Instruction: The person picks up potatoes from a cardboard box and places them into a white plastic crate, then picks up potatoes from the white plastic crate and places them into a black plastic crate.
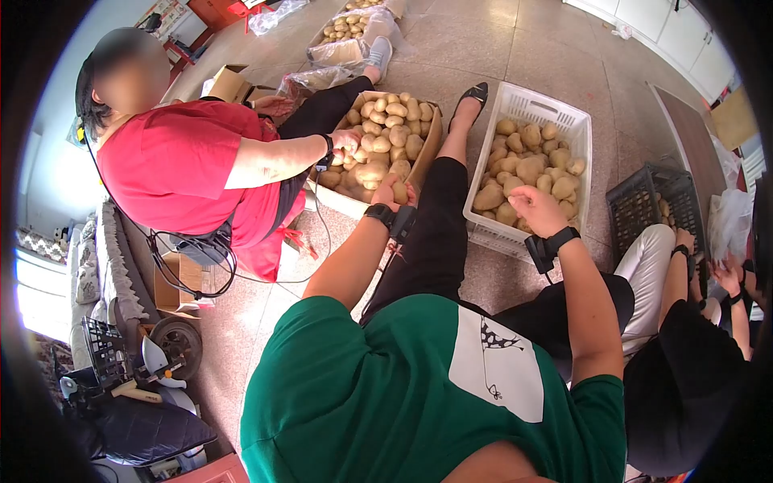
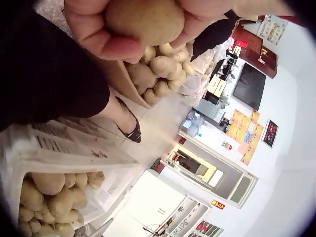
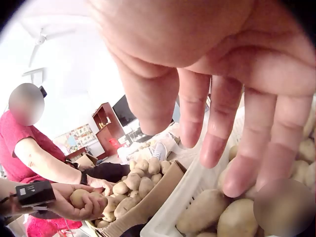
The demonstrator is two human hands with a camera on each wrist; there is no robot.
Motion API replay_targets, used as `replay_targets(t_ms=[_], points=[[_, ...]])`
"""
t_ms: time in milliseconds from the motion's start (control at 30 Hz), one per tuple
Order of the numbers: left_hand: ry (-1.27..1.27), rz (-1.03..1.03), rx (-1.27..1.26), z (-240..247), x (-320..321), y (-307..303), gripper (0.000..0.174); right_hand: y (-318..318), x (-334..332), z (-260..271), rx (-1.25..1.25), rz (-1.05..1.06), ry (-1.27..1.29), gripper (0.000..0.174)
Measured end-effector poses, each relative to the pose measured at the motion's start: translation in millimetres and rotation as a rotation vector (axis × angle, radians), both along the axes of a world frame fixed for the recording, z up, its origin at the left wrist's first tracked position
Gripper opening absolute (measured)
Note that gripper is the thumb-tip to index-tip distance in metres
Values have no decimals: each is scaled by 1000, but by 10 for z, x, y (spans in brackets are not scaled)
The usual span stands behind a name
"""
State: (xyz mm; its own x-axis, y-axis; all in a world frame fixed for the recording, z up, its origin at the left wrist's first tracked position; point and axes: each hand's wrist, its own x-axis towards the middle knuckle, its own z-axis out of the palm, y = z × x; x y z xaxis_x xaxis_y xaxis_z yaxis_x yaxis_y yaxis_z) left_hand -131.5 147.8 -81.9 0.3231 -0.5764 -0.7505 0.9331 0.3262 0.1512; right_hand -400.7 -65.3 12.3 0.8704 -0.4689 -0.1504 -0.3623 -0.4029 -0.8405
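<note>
My left hand (image 1: 388, 191) is at the near edge of a cardboard box (image 1: 431, 149) heaped with potatoes (image 1: 392, 119). It grips one potato (image 2: 145, 20), thumb on one side and fingers on the other in the left wrist view. Over a white plastic crate (image 1: 527, 98), my right hand (image 1: 538, 211) hangs with its fingers relaxed and nothing in them. The right wrist view shows those fingers (image 3: 217, 133) pointing down, close above the potatoes (image 3: 205, 212) in the crate.
Beside the box, a person in a red shirt (image 1: 173, 157) reaches a hand (image 1: 346, 142) onto its potatoes. A black crate (image 1: 644, 189) with some potatoes stands right, near other people's arms. Another potato box (image 1: 342, 30) lies far ahead. A cable (image 1: 328, 233) hangs at the left.
</note>
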Motion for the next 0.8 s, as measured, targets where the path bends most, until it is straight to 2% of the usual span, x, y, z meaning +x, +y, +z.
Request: replay_targets(t_ms=[67,267,400,467,500,567,733,767,800], points=[[8,-19,-46,-121,161,64,31,-3,-3,-19,-6,-1,0,31],[-76,47,116,-187,435,13,27,7,-4,-27,-19,-14,12,32],[-48,73,114,-234,493,-40,26,23,-8,-1,-17,-17,27,32],[-281,51,88,-294,545,-31,27,37,-2,10,-28,-16,22,32],[-282,49,87,-311,594,-12,27,37,-7,14,-40,-16,17,32],[-480,48,237,-416,802,67,26,15,-2,-70,-48,-17,7,32],[-202,203,166,-387,993,202,28,-5,-55,-56,-72,-26,-21,33],[-309,85,113,-424,1045,251,30,-26,-53,-98,-89,-18,-11,33],[-122,185,84,-468,1091,246,29,-44,-35,-130,-106,-6,-2,34]])
